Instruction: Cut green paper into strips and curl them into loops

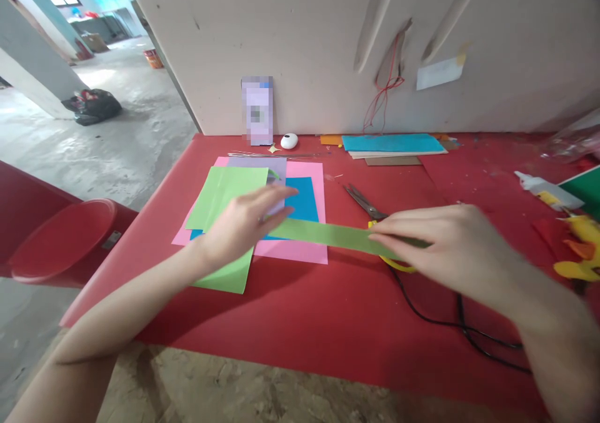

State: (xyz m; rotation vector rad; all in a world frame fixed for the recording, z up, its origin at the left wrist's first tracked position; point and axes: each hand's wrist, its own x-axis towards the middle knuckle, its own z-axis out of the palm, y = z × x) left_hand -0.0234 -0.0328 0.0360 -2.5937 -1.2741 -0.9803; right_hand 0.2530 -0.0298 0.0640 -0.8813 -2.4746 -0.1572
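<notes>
A narrow green paper strip (328, 233) stretches level between my hands above the red table. My right hand (435, 242) pinches it near its right end, thumb and fingers pressed together. At its left end, my left hand (248, 220) has its fingers stretched out and thumb apart; whether the thumb touches the strip I cannot tell. Below my left hand lie green paper sheets (225, 192), a blue sheet (302, 198), a purple sheet (279, 167) and a pink sheet (314, 251). Scissors (363, 203) with yellow handles lie partly hidden behind my right hand.
Along the back of the red table (290, 323) are a phone (257, 110), a white mouse-like object (289, 140), thin wires (262, 155) and blue paper (394, 144). At right lie a glue bottle (548, 192), a yellow glue gun (584, 248) and a black cord (422, 317). A red stool (65, 235) stands left.
</notes>
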